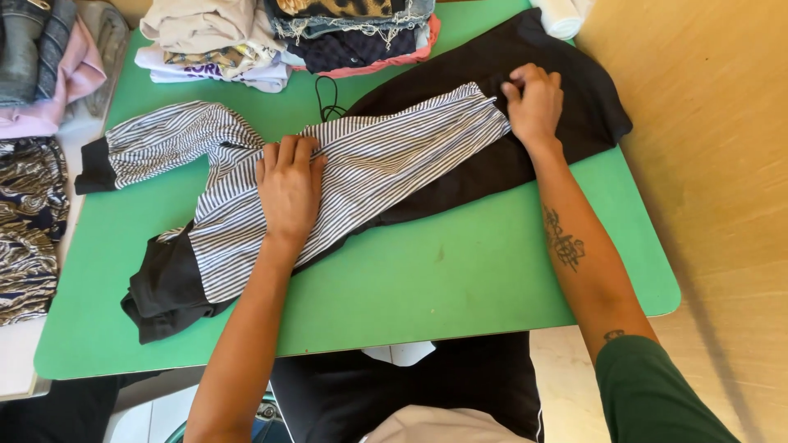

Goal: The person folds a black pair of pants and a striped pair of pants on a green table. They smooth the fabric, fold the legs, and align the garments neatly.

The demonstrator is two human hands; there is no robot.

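A black-and-white pinstriped cloth garment with black panels [345, 176] lies slantwise across the middle of the green rounded tabletop [460, 279], running from about eight o'clock up to two o'clock. The left hand [289, 187] rests flat on the striped part near the centre, fingers spread and closed on nothing, apparently pinning the cloth so it cannot slide. The right hand [533, 102], out at two o'clock, has its fingertips curled down and pinching the edge where stripes meet black fabric (the pinch itself is partly hidden by the knuckles), seemingly drawing that end taut against the weight of the other palm.

A striped sleeve with a black cuff [156, 143] trails off toward ten o'clock, loose and rumpled. At twelve o'clock sit stacks of folded clothes [279, 37], crowding the far edge just beyond the garment. More piled garments [37, 148], some patterned, lie at nine o'clock off the table's left side.
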